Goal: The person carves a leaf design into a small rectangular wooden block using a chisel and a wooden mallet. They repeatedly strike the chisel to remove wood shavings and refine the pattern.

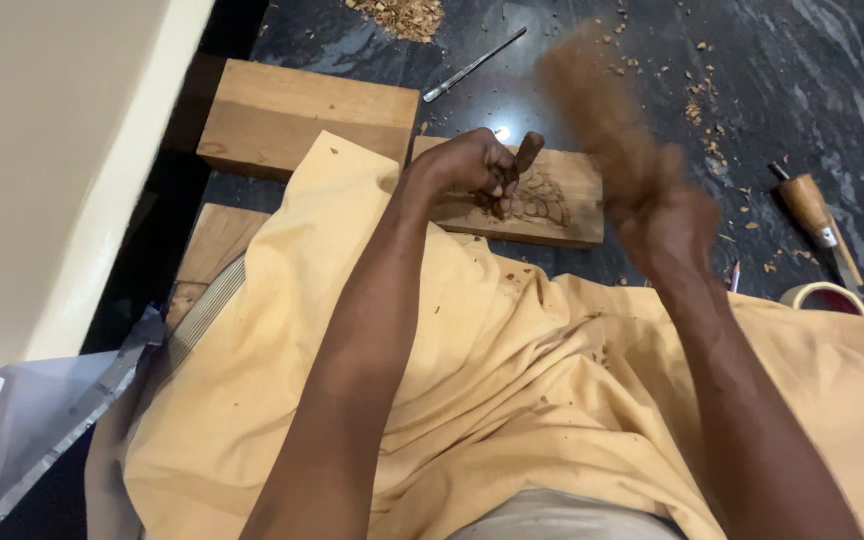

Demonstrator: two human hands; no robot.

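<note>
Left hand fisted around chisel, tip set on carved wood panel for cutting. Right hand, at three o'clock, grips blurred mallet, raised to strike.

Dark polished stone floor with grey veining, glossy, one bright light reflection near the top centre. Wood chips piled at the top edge, more scattered to the right. Cream wall fills the upper left, with a pale edge running diagonally down. White paper sheets lie at lower left.
</note>
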